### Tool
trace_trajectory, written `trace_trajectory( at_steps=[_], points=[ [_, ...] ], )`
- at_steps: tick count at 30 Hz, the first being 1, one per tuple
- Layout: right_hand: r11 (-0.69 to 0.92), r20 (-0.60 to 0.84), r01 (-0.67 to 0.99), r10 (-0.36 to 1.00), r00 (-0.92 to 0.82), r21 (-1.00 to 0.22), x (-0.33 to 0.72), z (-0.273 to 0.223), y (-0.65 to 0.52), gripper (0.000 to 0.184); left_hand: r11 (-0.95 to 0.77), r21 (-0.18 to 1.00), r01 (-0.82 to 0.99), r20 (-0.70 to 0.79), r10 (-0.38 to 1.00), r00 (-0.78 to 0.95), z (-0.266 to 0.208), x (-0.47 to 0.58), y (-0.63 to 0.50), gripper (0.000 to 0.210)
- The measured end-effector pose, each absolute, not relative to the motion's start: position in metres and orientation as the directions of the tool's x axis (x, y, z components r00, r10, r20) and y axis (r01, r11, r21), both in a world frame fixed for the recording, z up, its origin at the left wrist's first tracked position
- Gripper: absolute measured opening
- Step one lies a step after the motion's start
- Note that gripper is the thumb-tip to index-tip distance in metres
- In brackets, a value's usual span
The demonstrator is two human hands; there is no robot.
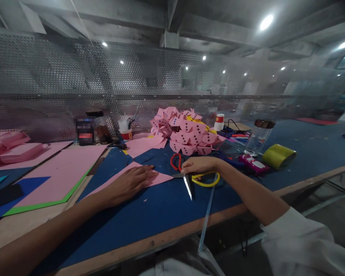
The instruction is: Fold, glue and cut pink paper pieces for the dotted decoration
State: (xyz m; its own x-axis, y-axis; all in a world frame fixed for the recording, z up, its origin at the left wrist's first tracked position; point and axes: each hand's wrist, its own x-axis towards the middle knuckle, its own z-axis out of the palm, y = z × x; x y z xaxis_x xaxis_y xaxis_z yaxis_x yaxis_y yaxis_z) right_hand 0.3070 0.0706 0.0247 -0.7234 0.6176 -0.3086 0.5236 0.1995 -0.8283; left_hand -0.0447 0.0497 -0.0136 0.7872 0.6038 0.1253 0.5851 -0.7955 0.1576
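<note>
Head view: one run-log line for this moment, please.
left hand: flat on pink paper sheet | right hand: on scissors, blades shut | pile of pink folded paper pieces behind | blue table mat

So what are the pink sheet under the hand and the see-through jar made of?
The pink sheet under the left hand looks like matte paper or thin card: flat, dull, straight-cut edges. The jar looks like clear glass or plastic, since you see through it; its brown lid looks shiny, maybe metal.

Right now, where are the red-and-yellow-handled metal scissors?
The red-and-yellow-handled metal scissors lie on the blue table mat, centre of the head view, under the right hand.
</note>
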Motion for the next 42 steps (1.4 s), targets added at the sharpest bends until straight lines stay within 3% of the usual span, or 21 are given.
trace_trajectory(
  at_steps=[4,12,33,42],
  points=[
    [0.196,-0.31,0.519,0.612,-0.728,-0.832,0.309,0.021,0.074,0.04,-0.781,0.133,0.61,0.17,0.625,0.762,-0.01,-0.036,0.052,0.045],
    [0.197,-0.314,0.518,0.602,-0.734,-0.833,0.31,0.021,0.075,0.041,-0.766,0.358,0.534,0.05,0.586,0.809,-0.016,-0.035,0.065,0.048],
    [0.261,-0.293,0.527,0.599,-0.745,-0.809,0.306,0.025,0.071,0.043,-0.765,0.337,0.548,0.077,0.603,0.794,-0.016,-0.033,0.062,0.05],
    [0.197,-0.287,0.488,0.604,-0.743,-0.85,0.308,0.019,0.074,0.041,-0.784,0.314,0.535,0.117,0.591,0.798,-0.017,-0.033,0.063,0.049]
  ],
)
